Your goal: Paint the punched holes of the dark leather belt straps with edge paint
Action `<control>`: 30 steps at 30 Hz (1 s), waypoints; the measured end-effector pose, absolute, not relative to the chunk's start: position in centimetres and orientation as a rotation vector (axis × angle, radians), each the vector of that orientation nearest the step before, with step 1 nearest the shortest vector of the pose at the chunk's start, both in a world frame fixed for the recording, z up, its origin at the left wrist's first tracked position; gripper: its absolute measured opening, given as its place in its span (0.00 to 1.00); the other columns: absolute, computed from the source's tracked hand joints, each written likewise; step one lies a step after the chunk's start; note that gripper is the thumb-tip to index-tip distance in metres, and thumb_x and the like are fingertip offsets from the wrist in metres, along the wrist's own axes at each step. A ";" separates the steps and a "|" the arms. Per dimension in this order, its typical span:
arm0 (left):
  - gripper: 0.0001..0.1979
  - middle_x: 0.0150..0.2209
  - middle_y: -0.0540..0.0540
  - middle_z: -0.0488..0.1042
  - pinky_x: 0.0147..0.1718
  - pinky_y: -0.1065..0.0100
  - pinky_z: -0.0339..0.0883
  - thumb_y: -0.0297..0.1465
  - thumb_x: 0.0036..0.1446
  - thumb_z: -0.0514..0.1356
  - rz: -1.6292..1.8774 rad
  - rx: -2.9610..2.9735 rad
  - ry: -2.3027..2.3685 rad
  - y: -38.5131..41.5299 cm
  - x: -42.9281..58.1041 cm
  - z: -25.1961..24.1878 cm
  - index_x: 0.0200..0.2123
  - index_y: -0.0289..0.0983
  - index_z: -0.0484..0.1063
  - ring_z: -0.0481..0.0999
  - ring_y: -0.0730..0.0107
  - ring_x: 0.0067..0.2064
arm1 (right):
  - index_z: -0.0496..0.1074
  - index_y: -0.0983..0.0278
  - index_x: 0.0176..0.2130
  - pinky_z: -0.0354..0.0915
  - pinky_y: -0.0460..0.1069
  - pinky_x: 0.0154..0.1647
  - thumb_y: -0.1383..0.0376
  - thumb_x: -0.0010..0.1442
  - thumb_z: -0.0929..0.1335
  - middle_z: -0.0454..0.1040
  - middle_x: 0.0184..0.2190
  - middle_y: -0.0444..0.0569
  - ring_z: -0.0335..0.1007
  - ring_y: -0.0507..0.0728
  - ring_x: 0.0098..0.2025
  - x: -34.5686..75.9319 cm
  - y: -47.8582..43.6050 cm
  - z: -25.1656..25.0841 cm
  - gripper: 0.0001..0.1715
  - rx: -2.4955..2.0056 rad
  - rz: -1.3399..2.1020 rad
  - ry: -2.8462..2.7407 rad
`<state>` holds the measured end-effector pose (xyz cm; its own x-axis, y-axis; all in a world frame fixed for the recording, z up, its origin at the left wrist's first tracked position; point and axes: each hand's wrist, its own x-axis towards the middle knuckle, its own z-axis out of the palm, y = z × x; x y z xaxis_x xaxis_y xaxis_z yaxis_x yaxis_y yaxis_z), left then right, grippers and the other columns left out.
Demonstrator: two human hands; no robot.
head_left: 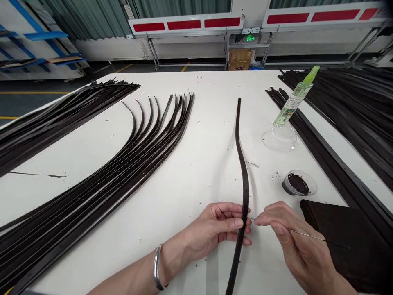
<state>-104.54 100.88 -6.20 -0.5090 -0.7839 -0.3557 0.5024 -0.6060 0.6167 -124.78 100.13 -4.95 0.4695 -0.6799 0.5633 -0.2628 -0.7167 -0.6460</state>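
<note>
Broad silver metal bangle (156, 268), plain, smooth, shiny, on left forearm (135, 270) near wrist. Left hand (216, 225), right hand (294, 235) both bare.

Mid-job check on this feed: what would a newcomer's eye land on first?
Probably the bright green-capped bottle toward the right of the white table, vivid among so much black. Next, the curving fan of black strips sweeping across the left side. Then, front and centre, the left hand pinching a single black strip, with the right hand beside it holding a thin metal rod.
</note>
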 end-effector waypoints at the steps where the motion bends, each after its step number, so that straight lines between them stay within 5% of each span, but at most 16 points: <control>1: 0.11 0.37 0.42 0.76 0.41 0.57 0.71 0.29 0.51 0.68 -2.139 0.803 -0.574 100.9 -104.5 -6.2 0.40 0.35 0.77 0.75 0.64 0.38 | 0.67 0.63 0.50 0.68 0.52 0.38 0.80 0.61 0.59 0.75 0.36 0.49 0.71 0.56 0.39 -124.8 100.2 -5.0 0.22 -2.254 -1.160 0.781; 22: 0.11 0.37 0.42 0.74 0.43 0.56 0.73 0.29 0.54 0.66 -2.127 0.820 -0.593 101.0 -104.7 -5.9 0.41 0.34 0.76 0.74 0.64 0.40 | 0.65 0.60 0.55 0.71 0.55 0.37 0.79 0.62 0.61 0.78 0.37 0.49 0.75 0.56 0.38 -124.5 100.4 -5.9 0.26 -2.299 -1.199 0.765; 30: 0.10 0.37 0.42 0.74 0.43 0.54 0.73 0.28 0.53 0.67 -2.118 0.898 -0.563 101.0 -104.8 -5.6 0.40 0.34 0.76 0.74 0.65 0.39 | 0.71 0.60 0.46 0.73 0.51 0.41 0.70 0.67 0.59 0.78 0.40 0.49 0.77 0.56 0.41 -127.3 99.7 -4.4 0.15 -2.132 -1.278 1.296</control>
